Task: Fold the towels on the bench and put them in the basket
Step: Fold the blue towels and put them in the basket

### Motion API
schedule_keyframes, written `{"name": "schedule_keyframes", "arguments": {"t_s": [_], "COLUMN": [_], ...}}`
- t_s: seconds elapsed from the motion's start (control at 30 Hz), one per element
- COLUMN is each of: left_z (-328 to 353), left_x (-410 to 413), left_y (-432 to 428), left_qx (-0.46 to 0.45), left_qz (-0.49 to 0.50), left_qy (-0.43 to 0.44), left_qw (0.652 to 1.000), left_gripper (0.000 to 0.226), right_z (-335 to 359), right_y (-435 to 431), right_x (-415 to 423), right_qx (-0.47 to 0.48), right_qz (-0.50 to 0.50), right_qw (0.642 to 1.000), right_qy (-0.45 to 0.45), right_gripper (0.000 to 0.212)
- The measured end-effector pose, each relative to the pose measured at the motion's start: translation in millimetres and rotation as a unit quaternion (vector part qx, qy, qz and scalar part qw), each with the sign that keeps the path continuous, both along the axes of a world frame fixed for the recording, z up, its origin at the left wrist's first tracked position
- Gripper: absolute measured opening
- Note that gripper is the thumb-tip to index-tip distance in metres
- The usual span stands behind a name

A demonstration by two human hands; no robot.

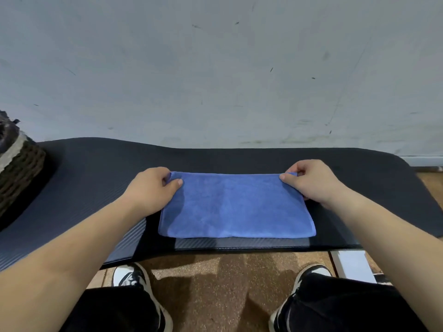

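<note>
Both hands pinching the far corners of a folded blue terry towel on the black padded tabletop.

The left hand grips the far-left corner, thumb on top; the right hand grips the far-right corner the same way. The towel lies flat as a wide rectangle, near the tabletop's front edge, about midway along it. A dark woven basket sits at the tabletop's left end, well apart from the towel.

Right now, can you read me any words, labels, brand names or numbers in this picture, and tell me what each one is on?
None: no readable text on the blue towel, the black bench mat, the woven basket, the shoes or the wall.
</note>
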State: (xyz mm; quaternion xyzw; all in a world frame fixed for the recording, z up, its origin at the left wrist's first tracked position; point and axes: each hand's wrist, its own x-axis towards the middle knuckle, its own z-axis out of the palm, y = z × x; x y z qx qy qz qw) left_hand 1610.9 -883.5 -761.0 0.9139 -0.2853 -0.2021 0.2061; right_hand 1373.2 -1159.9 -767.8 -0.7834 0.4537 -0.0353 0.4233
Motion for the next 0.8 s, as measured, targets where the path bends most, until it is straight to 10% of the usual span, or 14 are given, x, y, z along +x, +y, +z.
{"name": "schedule_keyframes", "arguments": {"t_s": [0.17, 0.33, 0.53, 0.8], "left_z": [6.3, 15.3, 19.8, 42.7], "left_x": [11.0, 10.3, 0.1, -2.5], "left_y": [-15.0, -18.4, -16.3, -1.4], "left_qx": [0.053, 0.044, 0.044, -0.063], "left_qz": [-0.011, -0.085, -0.002, 0.036], "left_qy": [0.003, -0.007, 0.121, 0.214], "left_qw": [0.999, 0.995, 0.992, 0.974], "left_gripper": [0.026, 0.068, 0.029, 0.012], "right_z": [2.5, 6.6, 36.5, -1.3], "right_y": [-4.3, -2.5, 40.7, 64.8], "right_x": [5.4, -3.6, -9.5, -14.9], "right_qx": [-0.031, -0.125, -0.151, -0.145], "right_qz": [0.013, 0.034, 0.195, 0.327], "right_qw": [0.999, 0.989, 0.969, 0.898], "right_qy": [0.033, 0.068, 0.021, 0.258], "right_gripper": [0.014, 0.025, 0.059, 0.100]}}
